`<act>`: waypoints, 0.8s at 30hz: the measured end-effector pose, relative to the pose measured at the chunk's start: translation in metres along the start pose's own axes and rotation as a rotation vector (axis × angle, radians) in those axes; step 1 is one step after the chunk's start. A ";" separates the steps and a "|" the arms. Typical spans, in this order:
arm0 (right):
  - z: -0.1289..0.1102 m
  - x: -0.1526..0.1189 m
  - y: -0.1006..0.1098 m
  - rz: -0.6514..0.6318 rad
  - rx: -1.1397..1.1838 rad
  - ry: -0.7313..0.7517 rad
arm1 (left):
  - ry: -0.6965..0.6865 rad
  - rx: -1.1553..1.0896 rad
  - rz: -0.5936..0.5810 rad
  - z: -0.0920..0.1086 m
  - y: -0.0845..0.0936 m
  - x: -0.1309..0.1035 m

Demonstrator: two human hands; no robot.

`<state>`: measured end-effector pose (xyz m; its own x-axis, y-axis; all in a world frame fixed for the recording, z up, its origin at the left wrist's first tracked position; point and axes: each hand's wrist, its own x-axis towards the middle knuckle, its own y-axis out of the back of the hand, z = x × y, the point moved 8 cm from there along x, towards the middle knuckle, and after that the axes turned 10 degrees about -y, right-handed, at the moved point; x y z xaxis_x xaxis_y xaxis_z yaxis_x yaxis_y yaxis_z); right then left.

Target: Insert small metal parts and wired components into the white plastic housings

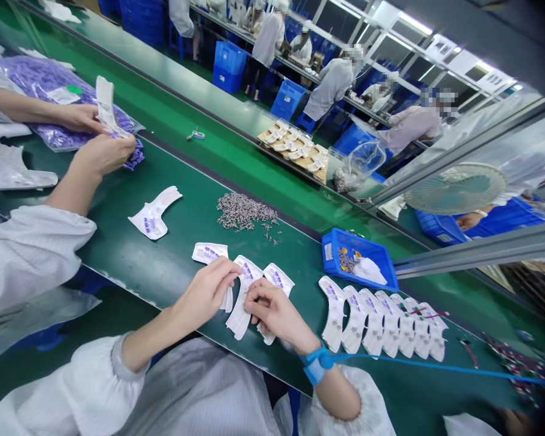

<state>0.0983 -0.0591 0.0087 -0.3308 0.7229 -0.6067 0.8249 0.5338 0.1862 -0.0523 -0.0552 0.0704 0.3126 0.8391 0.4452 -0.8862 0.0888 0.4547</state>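
Observation:
My left hand [208,289] is over the upper part of a curved white plastic shell [240,316], its fingers pinched together. Whatever lies between those fingertips is too small to make out. Lower on the same shell, my right hand [272,310] has its fingers curled in a pinch, and their contents are hidden. Purple pieces sit inside the shell's upper end. Another white shell [209,251] lies partly under my left hand. A third shell [279,277] is partly covered by my right hand. A blue strap [317,365] with a cord circles my right wrist.
Small metal parts [244,212] lie piled beyond my hands. Rightward are a blue bin [361,259], several white shells in a row [333,315] and wires [513,363]. At left, a co-worker's hands [102,151] hold a shell beside a bag of purple pieces [31,79]. Another shell [154,213] lies between us.

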 end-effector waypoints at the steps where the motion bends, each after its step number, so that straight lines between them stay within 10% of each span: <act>1: 0.000 0.000 0.000 -0.006 0.007 -0.008 | 0.008 -0.007 0.012 0.002 0.001 -0.008; 10: -0.003 0.001 -0.004 -0.034 -0.033 -0.022 | -0.270 0.148 -0.155 0.036 -0.049 -0.071; 24: 0.002 0.003 -0.003 0.016 -0.095 -0.077 | -0.230 0.153 -0.132 0.031 -0.049 -0.070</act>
<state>0.0952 -0.0593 0.0046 -0.2786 0.6977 -0.6600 0.7812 0.5644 0.2669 -0.0196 -0.1348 0.0412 0.5058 0.6809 0.5296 -0.7766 0.0922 0.6232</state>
